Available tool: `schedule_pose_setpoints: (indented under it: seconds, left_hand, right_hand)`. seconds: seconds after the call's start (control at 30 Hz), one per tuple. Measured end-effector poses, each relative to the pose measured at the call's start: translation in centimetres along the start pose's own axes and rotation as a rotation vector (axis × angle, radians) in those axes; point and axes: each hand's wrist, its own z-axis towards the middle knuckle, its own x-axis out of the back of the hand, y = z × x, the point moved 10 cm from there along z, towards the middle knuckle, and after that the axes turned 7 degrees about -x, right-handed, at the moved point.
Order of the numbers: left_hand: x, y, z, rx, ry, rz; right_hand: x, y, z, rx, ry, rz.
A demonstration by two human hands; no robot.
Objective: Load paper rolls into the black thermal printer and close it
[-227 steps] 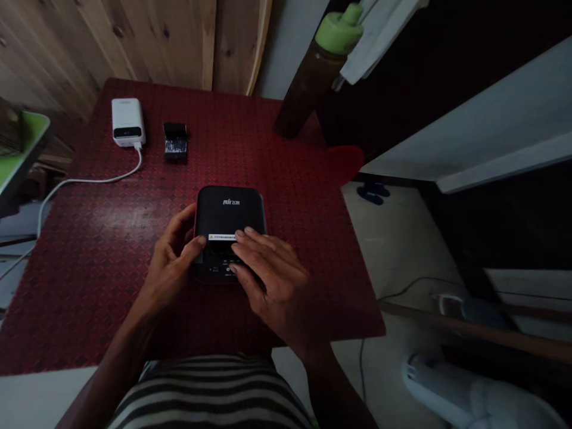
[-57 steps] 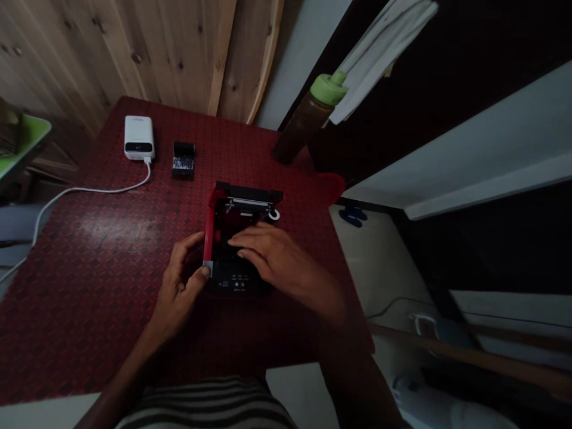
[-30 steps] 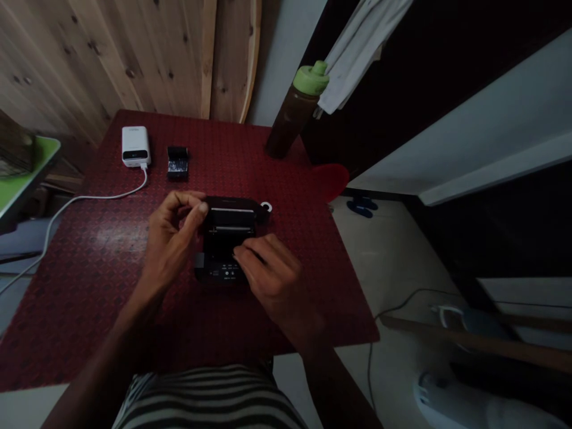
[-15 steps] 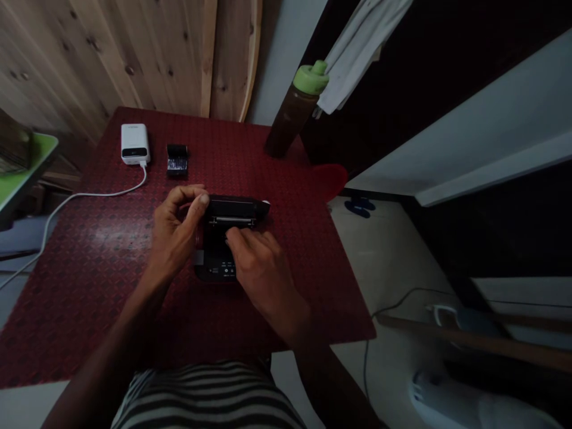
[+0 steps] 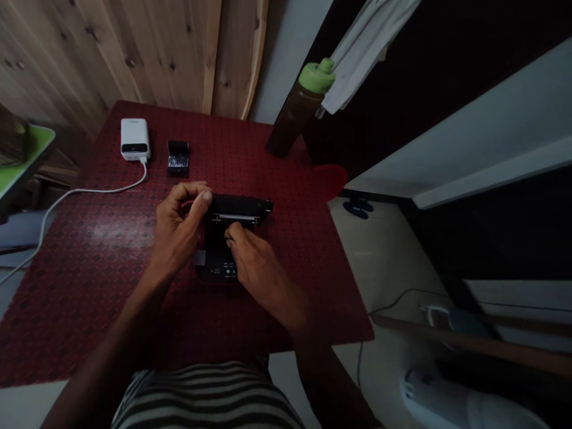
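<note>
A small black device (image 5: 217, 262), which looks like a compact printer, lies on the red patterned table (image 5: 102, 286) with its lid (image 5: 241, 204) raised. White markings show on its front panel, and a thin silvery bar (image 5: 236, 218) runs along the lid's underside. My left hand (image 5: 179, 223) grips the lid's left end between thumb and fingers. Inside the opening, my right hand (image 5: 257, 256) is closed, thumb against forefinger. A thin dark bit shows at its fingertips, too small to name. The right hand covers part of the panel.
A white power bank (image 5: 134, 140) with a plugged-in white cable (image 5: 102, 189) lies at the back left. Near it is a small black roll-like item (image 5: 178, 158). A brown bottle (image 5: 292, 113) with a green cap stands at the back right, near a red object (image 5: 329, 182).
My right hand has shifted slightly within the device's opening, its fingers drawn closer together. The lid has tilted a little, my left hand still on it. The view has shifted slightly.
</note>
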Motion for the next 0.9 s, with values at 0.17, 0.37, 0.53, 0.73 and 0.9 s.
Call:
schedule_pose_setpoints:
  seconds: [0.17, 0.37, 0.53, 0.73, 0.9]
  left_hand:
    - [0.0, 0.1, 0.0, 0.001, -0.003, 0.009]
    - [-0.1, 0.1, -0.1, 0.010, -0.002, 0.011]
    - [0.0, 0.1, -0.2, 0.012, -0.007, 0.004]
    - [0.6, -1.4, -2.2, 0.135, -0.034, -0.052]
    - [0.4, -3.1, -5.5, 0.263, -0.090, -0.110]
  right_hand:
    - [0.3, 0.0, -0.1, -0.006, 0.034, -0.001]
    - [0.4, -0.4, -0.7, 0.058, 0.095, -0.166]
    - [2.4, -1.1, -2.4, 0.171, 0.346, -0.294]
    - [3.4, -1.9, -5.1, 0.254, 0.511, -0.337]
    - [2.8, -2.1, -5.8, 0.258, 0.492, -0.313]
